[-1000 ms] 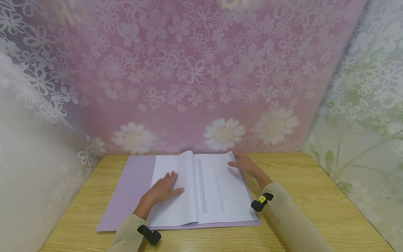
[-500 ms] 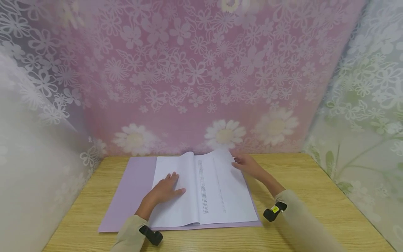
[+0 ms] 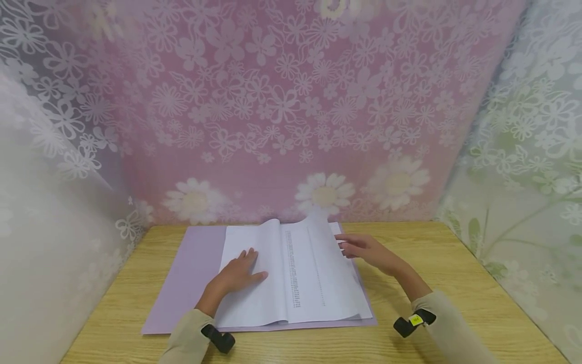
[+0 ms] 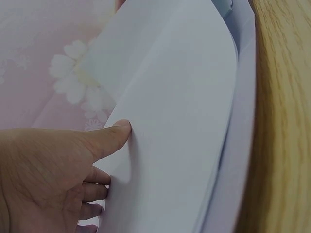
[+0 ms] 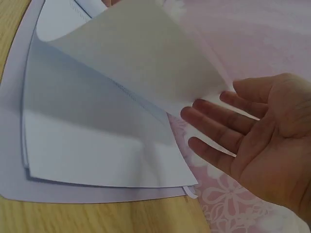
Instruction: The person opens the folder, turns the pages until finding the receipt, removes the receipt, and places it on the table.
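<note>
A lilac folder [image 3: 170, 285] lies spread on the table with white sheets in it. Flat on the left-hand sheet [image 3: 236, 313], my left hand [image 3: 236, 275] rests with its thumb out to the side; in the left wrist view the thumb presses the paper near its edge. At the right, a sheet [image 3: 309, 263] with columns of small print is raised, its outer side bowed up. Straight fingers of my right hand [image 3: 366, 250] touch its outer edge, and the right wrist view shows the fingertips against the blank underside [image 5: 141, 53]. Another sheet [image 5: 92, 145] lies beneath it.
The wooden table [image 3: 423, 268] extends to both sides of the folder and in front of it. A pink flowered backdrop [image 3: 254, 151] stands right behind the folder. Pale flowered sheets hang at left and right. Each wrist wears a small black camera [image 3: 218, 338].
My right hand has moved from the upper right corner of the sheet to the right and nearer, lifting the printed sheet's outer side and baring the sheet below. My left hand stays in place.
</note>
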{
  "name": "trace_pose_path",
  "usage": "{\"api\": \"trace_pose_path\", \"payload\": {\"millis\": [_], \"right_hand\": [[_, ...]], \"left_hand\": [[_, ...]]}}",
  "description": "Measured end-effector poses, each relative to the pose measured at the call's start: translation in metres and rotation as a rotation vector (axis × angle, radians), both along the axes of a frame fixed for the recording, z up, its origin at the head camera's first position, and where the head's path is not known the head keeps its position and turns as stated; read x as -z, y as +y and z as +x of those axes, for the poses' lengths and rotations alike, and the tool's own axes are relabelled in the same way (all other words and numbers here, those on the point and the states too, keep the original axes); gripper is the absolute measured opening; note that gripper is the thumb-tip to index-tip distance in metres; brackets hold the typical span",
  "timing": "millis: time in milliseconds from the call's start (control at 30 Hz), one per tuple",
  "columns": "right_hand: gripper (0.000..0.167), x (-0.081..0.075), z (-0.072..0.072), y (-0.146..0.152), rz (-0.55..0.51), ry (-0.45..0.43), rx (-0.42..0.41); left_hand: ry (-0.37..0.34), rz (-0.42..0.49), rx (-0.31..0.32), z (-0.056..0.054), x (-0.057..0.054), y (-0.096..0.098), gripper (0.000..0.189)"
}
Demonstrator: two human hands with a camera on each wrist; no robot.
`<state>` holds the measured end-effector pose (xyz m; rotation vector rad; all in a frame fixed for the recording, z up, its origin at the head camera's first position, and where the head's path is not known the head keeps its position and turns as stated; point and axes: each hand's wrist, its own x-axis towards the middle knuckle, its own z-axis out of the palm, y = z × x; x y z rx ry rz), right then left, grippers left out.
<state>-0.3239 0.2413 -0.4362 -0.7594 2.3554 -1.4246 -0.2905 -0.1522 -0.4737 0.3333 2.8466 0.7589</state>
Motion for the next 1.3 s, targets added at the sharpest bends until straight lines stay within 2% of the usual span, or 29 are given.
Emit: {"api": "trace_pose_path", "payload": {"millis": [267, 500, 700, 967, 1300], "right_hand": [[0.059, 0.017, 0.01, -0.004, -0.085, 0.054, -0.083], [0.066, 0.029, 0.014, -0.018, 0.0, 0.122, -0.13], [0.071, 0.027, 0.017, -0.032, 0.059, 0.177, -0.163], [0.076, 0.02, 0.019, -0.053, 0.144, 0.247, -0.138], [0.063, 0.01, 0.023, -0.078, 0.274, 0.329, -0.155]], "left_hand": [[-0.002, 0.007, 0.011, 0.001, 0.0, 0.0, 0.08], [-0.004, 0.005, 0.019, 0.001, -0.001, -0.001, 0.079], [-0.01, 0.011, 0.018, 0.0, -0.003, 0.0, 0.08], [-0.012, 0.005, 0.019, 0.0, -0.002, -0.001, 0.08], [-0.002, 0.0, 0.023, -0.001, -0.003, -0.002, 0.081]]}}
